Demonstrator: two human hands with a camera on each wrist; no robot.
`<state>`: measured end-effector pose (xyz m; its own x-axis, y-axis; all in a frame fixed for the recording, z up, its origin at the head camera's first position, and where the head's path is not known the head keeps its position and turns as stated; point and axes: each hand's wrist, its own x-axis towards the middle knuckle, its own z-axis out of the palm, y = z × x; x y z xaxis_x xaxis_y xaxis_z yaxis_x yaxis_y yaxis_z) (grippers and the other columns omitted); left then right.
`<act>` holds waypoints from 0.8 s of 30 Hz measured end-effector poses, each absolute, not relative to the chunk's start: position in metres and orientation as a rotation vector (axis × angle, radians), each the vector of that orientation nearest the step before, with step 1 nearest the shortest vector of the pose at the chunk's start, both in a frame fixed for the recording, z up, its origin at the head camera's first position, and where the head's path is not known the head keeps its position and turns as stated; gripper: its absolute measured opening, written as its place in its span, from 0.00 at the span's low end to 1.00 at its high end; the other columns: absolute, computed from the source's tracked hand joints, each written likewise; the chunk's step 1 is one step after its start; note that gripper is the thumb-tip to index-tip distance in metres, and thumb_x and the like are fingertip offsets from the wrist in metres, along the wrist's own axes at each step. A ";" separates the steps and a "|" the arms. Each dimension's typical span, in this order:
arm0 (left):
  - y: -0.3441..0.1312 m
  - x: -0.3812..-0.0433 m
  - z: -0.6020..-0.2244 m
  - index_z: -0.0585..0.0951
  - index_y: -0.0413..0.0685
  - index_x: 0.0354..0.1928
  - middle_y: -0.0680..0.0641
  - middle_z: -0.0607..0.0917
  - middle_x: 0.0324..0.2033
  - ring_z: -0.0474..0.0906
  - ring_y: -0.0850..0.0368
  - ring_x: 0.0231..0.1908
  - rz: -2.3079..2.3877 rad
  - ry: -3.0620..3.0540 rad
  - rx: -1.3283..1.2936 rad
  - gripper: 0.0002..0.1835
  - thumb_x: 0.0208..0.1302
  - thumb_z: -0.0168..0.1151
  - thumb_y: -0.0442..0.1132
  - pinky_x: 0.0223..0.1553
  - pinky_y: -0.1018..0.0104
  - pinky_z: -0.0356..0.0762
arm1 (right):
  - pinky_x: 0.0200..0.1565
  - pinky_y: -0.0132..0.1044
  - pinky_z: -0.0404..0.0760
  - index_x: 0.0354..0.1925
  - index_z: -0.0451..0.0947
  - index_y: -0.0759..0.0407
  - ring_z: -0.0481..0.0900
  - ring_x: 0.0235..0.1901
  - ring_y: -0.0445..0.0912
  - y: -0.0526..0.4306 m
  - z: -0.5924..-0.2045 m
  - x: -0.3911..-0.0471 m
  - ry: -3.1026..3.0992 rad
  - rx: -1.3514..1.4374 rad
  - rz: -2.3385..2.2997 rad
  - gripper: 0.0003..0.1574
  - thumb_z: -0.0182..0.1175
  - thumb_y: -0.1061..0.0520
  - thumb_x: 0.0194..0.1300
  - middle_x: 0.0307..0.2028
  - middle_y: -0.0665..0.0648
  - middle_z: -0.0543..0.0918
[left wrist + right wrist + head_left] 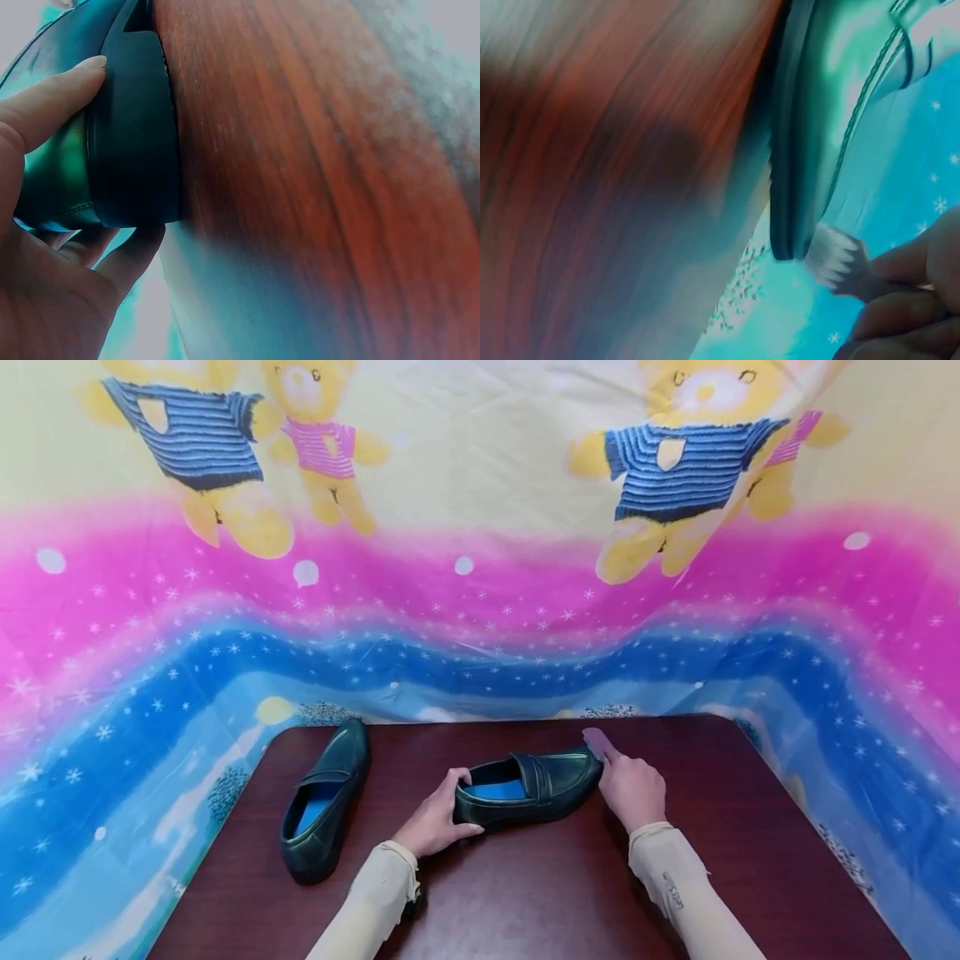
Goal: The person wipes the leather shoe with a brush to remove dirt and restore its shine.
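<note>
A dark loafer (566, 785) with a blue insole lies on the table, its toe to the right. My left hand (433, 825) grips it round the heel (135, 142), thumb on the near side and fingers at the back. At the toe, my right hand (636, 792) holds a small brush (597, 743) with a pinkish back. In the right wrist view its pale bristles (831, 255) touch the tip of the loafer's toe (810, 217). The matching loafer (324, 806) stands upright on the left, apart from both hands.
The dark red-brown wooden table (540, 893) has rounded far corners. A cloth (480, 602) printed with bears and snowflakes hangs close behind the table and round its sides.
</note>
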<state>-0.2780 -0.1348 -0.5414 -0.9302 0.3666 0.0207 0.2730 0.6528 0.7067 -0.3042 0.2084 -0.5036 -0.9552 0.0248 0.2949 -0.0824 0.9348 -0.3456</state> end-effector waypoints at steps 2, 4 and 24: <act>-0.134 -0.278 -0.542 0.58 0.59 0.67 0.45 0.72 0.63 0.75 0.54 0.44 1.138 2.742 0.538 0.39 0.63 0.75 0.50 0.47 0.56 0.75 | 0.19 0.42 0.65 0.62 0.83 0.59 0.66 0.12 0.49 0.202 -0.504 -0.302 -2.803 0.112 0.557 0.21 0.58 0.55 0.76 0.11 0.54 0.69; -0.134 -0.279 -0.542 0.58 0.59 0.66 0.45 0.72 0.63 0.75 0.54 0.45 1.139 2.742 0.537 0.39 0.63 0.75 0.50 0.48 0.56 0.75 | 0.20 0.41 0.65 0.67 0.79 0.55 0.65 0.12 0.47 0.194 -0.504 -0.300 -2.820 0.199 0.620 0.24 0.57 0.54 0.77 0.11 0.52 0.68; -0.134 -0.280 -0.543 0.58 0.62 0.65 0.45 0.72 0.63 0.75 0.53 0.46 1.148 2.747 0.535 0.39 0.63 0.76 0.50 0.50 0.55 0.75 | 0.20 0.45 0.70 0.64 0.82 0.51 0.69 0.15 0.50 0.202 -0.510 -0.305 -2.852 0.191 0.456 0.22 0.60 0.55 0.74 0.13 0.54 0.71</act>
